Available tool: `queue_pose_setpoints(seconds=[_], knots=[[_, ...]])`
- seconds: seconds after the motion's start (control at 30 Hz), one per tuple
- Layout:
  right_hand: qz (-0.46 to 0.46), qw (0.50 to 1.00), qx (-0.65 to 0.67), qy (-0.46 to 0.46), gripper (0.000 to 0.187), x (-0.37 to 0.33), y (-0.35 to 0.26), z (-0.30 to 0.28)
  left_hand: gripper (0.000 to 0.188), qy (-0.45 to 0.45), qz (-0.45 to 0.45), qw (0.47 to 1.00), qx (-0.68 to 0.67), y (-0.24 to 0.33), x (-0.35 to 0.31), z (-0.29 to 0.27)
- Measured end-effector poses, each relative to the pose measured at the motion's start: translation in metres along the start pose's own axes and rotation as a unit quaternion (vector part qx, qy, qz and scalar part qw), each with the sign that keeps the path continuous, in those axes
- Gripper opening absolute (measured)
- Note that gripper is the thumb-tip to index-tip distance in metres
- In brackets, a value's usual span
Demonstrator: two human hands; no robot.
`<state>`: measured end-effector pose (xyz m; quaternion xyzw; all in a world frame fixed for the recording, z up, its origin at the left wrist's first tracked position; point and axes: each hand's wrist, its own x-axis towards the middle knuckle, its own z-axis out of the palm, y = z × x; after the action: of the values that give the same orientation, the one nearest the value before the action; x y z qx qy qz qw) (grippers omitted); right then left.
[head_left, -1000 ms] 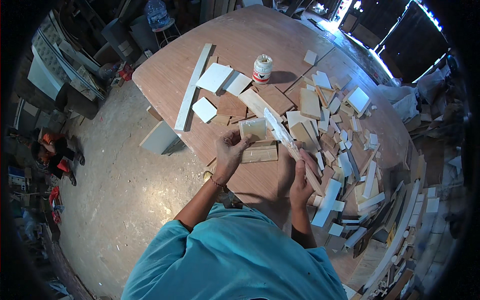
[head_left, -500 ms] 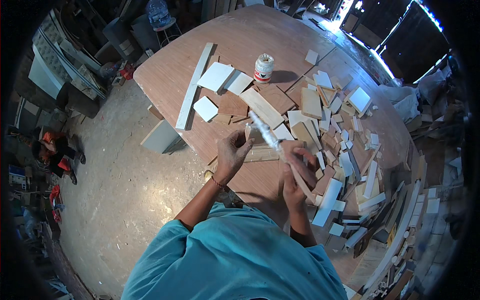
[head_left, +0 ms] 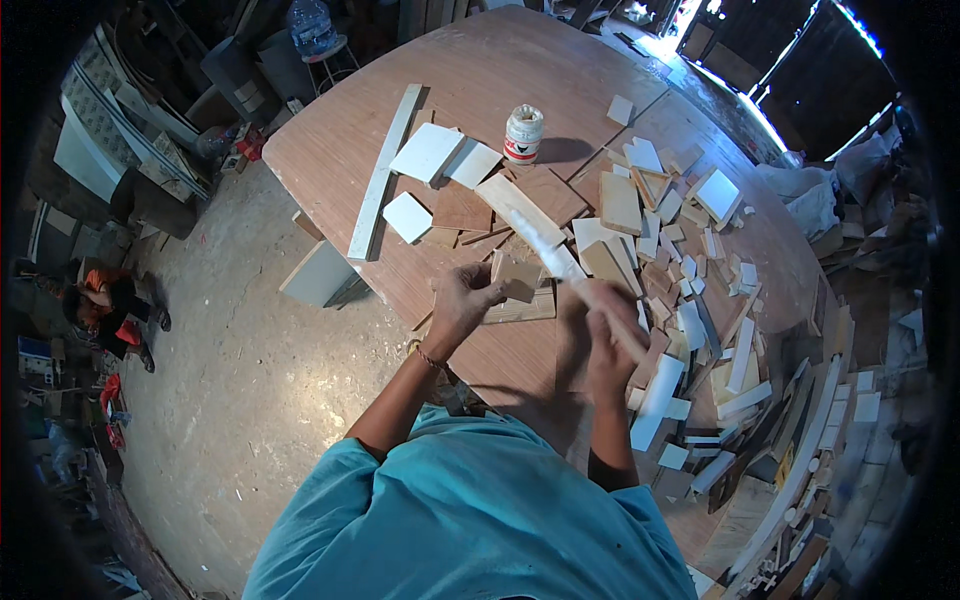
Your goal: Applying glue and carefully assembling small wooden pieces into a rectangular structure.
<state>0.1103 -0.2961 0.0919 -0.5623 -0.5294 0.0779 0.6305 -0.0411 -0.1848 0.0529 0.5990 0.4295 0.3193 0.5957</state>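
My left hand [head_left: 463,303] is closed on a small wooden block [head_left: 518,278], gripping it by its left side over the table edge. In my right hand [head_left: 612,335] is a wooden stick [head_left: 552,250], its upper part coated in a white paste that looks like glue. The coated end points up and left, to the right of the block and apart from it; motion smears the stick and my right fingers somewhat. Beyond my hands an open white jar [head_left: 523,135] with a red label stands upright on the table, pale residue round its mouth.
Wood offcuts [head_left: 690,275] lie heaped on the right side of the table [head_left: 480,65]. A long pale strip [head_left: 386,170] and white-faced boards [head_left: 427,152] lie at left. Another person [head_left: 105,305] sits at the far left. A water bottle [head_left: 313,27] rests on a stool.
The stick's coated end has swung right and down, away from the block, as my right hand moved slightly right. My left hand keeps the block, whose broad face now shows more.
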Motion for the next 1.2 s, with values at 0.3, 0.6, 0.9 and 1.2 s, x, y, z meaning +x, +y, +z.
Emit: queue_pose_setpoints(seconds=[0.3,0.6,0.9,1.2], knots=[[0.112,0.99,0.029,0.081,0.022,0.066,0.078,0.009,0.024,-0.021,-0.045,0.985,-0.165,0.007,0.039,-0.003],[-0.048,0.964,-0.255,0.061,0.025,0.199,0.154,0.07,0.027,0.053,0.005,0.998,-0.03,-0.014,0.102,0.004],[-0.045,0.865,-0.493,-0.08,0.025,0.26,0.236,0.131,0.027,0.112,-0.01,0.993,0.025,-0.018,0.132,-0.014],[0.105,0.873,-0.44,-0.181,0.055,0.251,0.214,0.125,0.028,0.126,-0.028,0.989,0.067,-0.018,0.13,-0.032]])
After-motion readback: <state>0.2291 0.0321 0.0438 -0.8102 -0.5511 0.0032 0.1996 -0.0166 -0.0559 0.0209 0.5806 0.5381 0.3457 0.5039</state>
